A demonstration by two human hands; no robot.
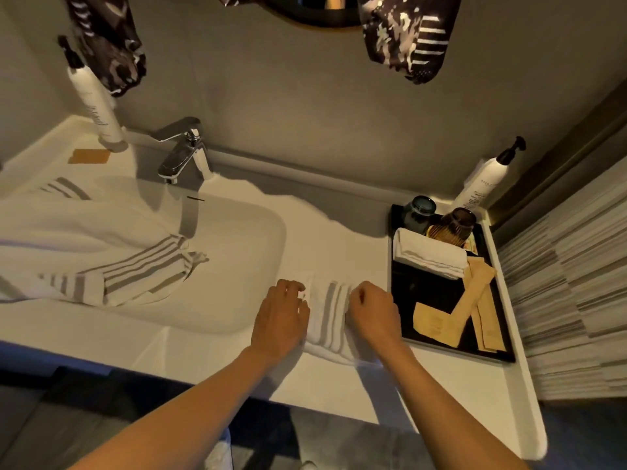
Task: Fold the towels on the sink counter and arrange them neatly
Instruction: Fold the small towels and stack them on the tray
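Note:
A small white towel with grey stripes [330,315] lies folded on the white counter [203,361] between the sink basin and the black tray. My left hand [280,317] rests on its left edge with fingers bent over the cloth. My right hand [373,315] is curled at the towel's right edge and seems to pinch it. A larger white towel with grey stripes [101,252] lies rumpled across the sink basin [244,266] at the left. Another folded white towel [429,254] sits in the tray.
The black tray [437,300] at the right holds two dark cups, a bamboo whisk and tan paper packets. A chrome faucet [185,152] stands behind the basin. White pump bottles stand at the back left [96,106] and back right [485,184]. Patterned cloths hang above.

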